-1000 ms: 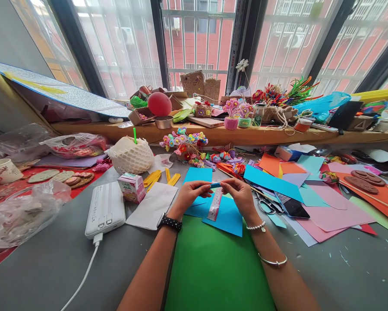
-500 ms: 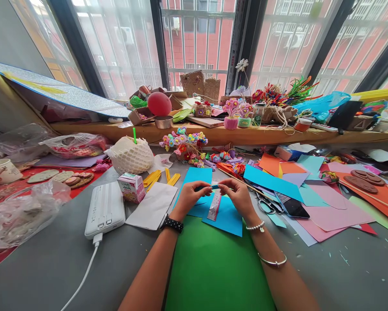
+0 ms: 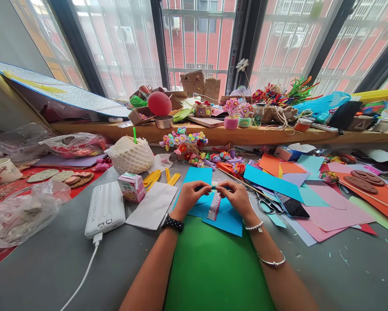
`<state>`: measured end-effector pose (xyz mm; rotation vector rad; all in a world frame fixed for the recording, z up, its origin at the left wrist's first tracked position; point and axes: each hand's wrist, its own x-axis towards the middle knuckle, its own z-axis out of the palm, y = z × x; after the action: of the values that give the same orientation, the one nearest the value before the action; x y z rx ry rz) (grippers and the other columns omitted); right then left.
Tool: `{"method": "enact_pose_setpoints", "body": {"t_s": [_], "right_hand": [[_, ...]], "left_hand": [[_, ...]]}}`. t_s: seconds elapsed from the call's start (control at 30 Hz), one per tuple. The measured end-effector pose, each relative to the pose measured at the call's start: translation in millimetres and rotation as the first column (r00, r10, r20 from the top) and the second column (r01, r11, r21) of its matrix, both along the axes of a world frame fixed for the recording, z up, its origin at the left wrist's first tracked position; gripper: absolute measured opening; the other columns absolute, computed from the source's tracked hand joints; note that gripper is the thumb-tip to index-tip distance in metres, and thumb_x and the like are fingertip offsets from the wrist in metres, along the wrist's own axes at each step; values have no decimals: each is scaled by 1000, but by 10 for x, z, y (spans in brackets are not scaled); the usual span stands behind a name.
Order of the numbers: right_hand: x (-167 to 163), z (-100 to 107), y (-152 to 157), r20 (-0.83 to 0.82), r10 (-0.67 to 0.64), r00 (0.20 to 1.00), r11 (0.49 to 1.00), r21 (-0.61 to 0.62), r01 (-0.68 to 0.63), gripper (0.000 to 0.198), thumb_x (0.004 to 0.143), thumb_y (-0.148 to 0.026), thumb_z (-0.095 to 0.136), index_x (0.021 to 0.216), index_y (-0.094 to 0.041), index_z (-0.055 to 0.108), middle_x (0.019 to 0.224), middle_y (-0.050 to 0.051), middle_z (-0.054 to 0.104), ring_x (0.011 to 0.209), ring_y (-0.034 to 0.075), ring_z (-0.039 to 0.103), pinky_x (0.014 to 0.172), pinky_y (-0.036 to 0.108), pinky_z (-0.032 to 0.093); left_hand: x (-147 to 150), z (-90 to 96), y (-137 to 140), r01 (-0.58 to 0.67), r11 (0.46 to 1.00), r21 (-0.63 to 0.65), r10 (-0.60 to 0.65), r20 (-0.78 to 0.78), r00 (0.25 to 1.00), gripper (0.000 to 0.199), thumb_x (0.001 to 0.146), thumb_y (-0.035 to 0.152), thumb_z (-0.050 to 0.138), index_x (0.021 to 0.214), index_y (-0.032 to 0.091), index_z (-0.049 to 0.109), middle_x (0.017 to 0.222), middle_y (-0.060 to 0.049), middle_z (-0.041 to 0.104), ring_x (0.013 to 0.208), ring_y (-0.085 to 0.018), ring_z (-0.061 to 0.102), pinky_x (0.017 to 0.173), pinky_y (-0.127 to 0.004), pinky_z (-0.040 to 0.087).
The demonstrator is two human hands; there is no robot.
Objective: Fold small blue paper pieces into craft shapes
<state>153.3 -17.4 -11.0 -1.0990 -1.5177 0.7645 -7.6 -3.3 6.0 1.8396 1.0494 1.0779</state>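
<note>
Near the right hand [image 3: 236, 198], part-covered phone [image 3: 296, 210]

Single view, worn on your head.
Faces forward and down, close over the desk [image 3: 64, 259], reaching the far windows [image 3: 197, 47].

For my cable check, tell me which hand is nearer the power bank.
Left. The left hand is right of the power bank; the right hand is farther right.

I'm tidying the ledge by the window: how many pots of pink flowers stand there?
2: one pink pot, and one pale green pot just right of it. Others may be hidden.
</note>
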Motion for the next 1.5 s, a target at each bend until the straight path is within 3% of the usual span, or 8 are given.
{"method": "enact_pose_setpoints", "body": {"t_s": [0.53,0.7,0.87,1.0,1.2,1.3,1.37,1.5], "right_hand": [[66,17,24,210,127,969,992,-44,-120,15,67,-33,57,67,-20,64,65,2,63,61,17,57,57,27,42],[256,88,41,111,-192,975,978,101,181,18,68,-34,56,69,-18,62,74,5,62,71,19,56,62,29,42],[330,44,65,5,-609,793,759,296,580,20,75,-30,46,84,-18,60,92,8,58,89,21,50,76,36,39],[249,-116,158,418,-347,840,934,230,272,24,66,-10,49,83,-18,64,105,9,56,104,24,43,90,43,28],[140,-91,115,529,-61,846,998,56,37,25,76,-22,45,93,-16,61,98,8,61,92,19,54,83,32,39],[108,-73,62,637,125,760,990,-25,-142,46,68,-40,55,108,-18,53,118,8,49,109,22,42,92,33,31],[89,-94,56,692,165,703,985,-81,-152,61,66,-47,55,118,-18,43,127,8,38,117,23,32,97,36,24],[57,-175,95,768,29,639,989,-114,92,62,75,-47,43,124,-11,34,131,13,28,121,25,22,99,41,17]], "left_hand": [[-30,-2,22,35,995,-89,-43,-87,995,23,66,37,54,66,16,63,58,-2,63,55,-14,58,54,-22,45],[-118,-16,87,-188,982,-35,188,4,982,26,68,39,52,67,14,60,62,-4,64,60,-16,60,58,-25,46],[-160,-43,112,-325,940,107,336,-108,936,28,74,37,44,74,14,61,68,-7,65,65,-18,61,64,-28,46],[-132,-96,103,-268,920,287,359,-339,870,32,77,35,40,94,14,58,95,-10,62,87,-21,57,76,-32,43],[-108,-204,95,-64,954,292,260,-705,660,51,72,41,48,112,9,46,121,-17,43,116,-28,33,95,-43,24],[-109,-229,109,-44,963,267,233,-738,633,53,73,42,46,114,8,44,124,-18,39,118,-29,29,96,-45,21],[-109,-228,117,-31,965,262,217,-722,657,51,74,38,46,114,8,44,124,-18,39,118,-28,29,96,-44,22],[-102,-199,113,3,972,235,155,-652,742,47,72,29,50,115,10,44,120,-16,44,112,-24,39,92,-36,31]]}}
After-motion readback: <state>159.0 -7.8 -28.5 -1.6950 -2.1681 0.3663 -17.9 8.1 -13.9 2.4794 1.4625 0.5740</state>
